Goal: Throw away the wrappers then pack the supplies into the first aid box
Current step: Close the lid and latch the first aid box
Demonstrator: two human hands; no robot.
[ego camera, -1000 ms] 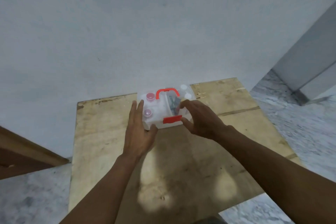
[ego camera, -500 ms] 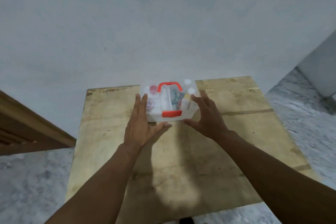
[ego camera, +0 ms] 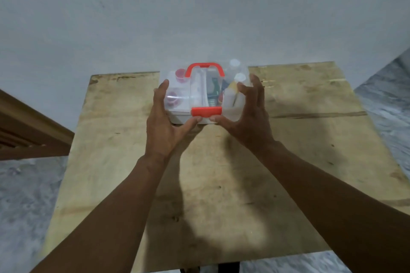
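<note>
So the clear plastic first aid box with the orange-red handle and latch [ego camera: 199, 93] sits at the far edge of the pale scuffed plywood worktop [ego camera: 288, 162], right up against the plain grey-white wall [ego camera: 199, 17]. Lid looks to be down, with the orange-red latch [ego camera: 206, 111] on the near face and the arched orange-red handle [ego camera: 204, 68] on top.

Both hands are on it. The left hand [ego camera: 165, 126] lies flat along the box's left side, fingers straight and pointing away from the camera, thumb tucked across the near bottom edge just under the latch. The right hand [ego camera: 248, 122] cups the right side, fingers curled over the top right corner, thumb coming in low to meet the other thumb under the latch. So the grip on each side is spread wide and pressed against the box walls, the box sandwiched between the two palms. Can't tell whether it's lifted or still resting on the wood.

Through the plastic you can make out stuff inside — a couple of small tubs with pinkish-red lids [ego camera: 180, 74] on the left, white-capped bottles [ego camera: 237, 82] on the right, and something dark and flat in the middle that's too blurry to name.

Grey speckled floor [ego camera: 28, 206] shows on both sides of the worktop, and a brown wooden frame [ego camera: 26, 131] pokes in from the left. The arms cast a big soft shadow across the near half of the wood.
</note>
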